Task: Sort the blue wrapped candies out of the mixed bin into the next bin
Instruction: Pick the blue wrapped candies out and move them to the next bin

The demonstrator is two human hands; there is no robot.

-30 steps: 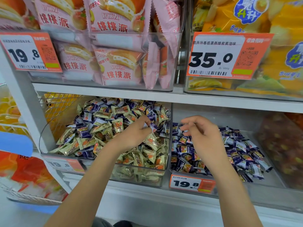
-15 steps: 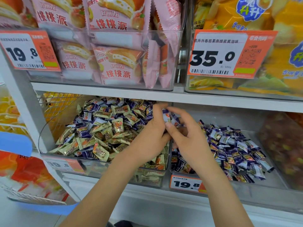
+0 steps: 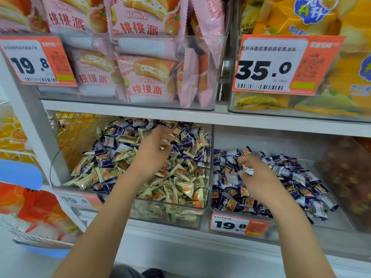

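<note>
Landmark: the clear divider wall (image 3: 211, 157) between the two bins on the lower shelf.

Mixed bin (image 3: 170, 214) sits left of the divider, piled with cream-gold and blue wrapped candies. Blue wrapped candies (image 3: 185, 140) cluster at the back of the pile, close to the divider, with a few more further left, e.g. (image 3: 106, 163). Next bin (image 3: 341, 223) is right of the divider and holds only blue ones.

Left hand (image 3: 154, 149) is over the mixed bin, left of the divider, fingers loosely curled with tips down at the back blue cluster. Motion blur; cannot tell if it already pinches a piece. Nearest blue candies lie just ahead and to the right of its fingertips, toward the divider. Their long axes point every way, so no fixed approach angle.

Right hand (image 3: 255, 173) is right of the divider, above the next bin's pile, thumb and fingers pinching one blue-and-white candy (image 3: 247, 169). Looks like a drop about to happen, judging from position.

Coming move likely: the left hand picks a blue piece and carries it rightward across the divider. Left hand is the nearer one to the remaining blue candies; right hand is on the wrong side. Lots of blue still mixed in, so the task is far from done.
</note>
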